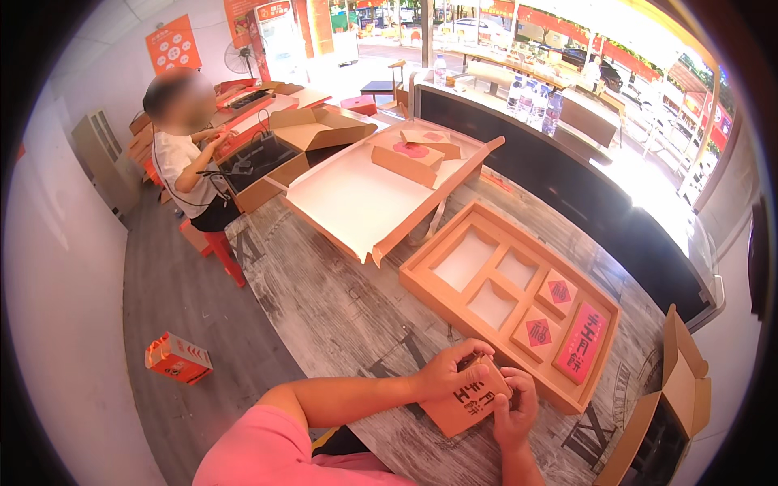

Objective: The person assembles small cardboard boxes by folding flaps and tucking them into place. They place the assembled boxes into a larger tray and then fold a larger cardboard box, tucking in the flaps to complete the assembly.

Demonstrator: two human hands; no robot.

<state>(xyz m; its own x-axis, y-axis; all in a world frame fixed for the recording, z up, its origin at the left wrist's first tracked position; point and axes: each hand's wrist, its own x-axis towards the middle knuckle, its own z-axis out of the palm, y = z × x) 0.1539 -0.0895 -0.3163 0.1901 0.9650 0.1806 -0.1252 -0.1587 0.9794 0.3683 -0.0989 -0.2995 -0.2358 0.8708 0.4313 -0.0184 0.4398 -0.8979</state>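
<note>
Both hands grip a small flat kraft-cardboard box (463,413) printed with dark characters, held tilted just above the table's near side. My left hand (454,371) is closed on its upper edge, and the fingers of my right hand (515,405) wrap its right side. Beyond them lies a kraft tray (435,302) with several compartments. At its right end sit two square boxes with red diamond labels, one farther back (559,292) and one nearer (535,333). Next to them is a longer box (581,342) with a red label. The tray's left compartments show bare white bottoms.
A large shallow carton lid (340,206) with folded cardboard pieces (409,158) stands on the wooden table (304,324). An open carton (660,429) is at the lower right. Another person (182,154) works at the left. An orange-and-white bag (178,358) stands on the floor.
</note>
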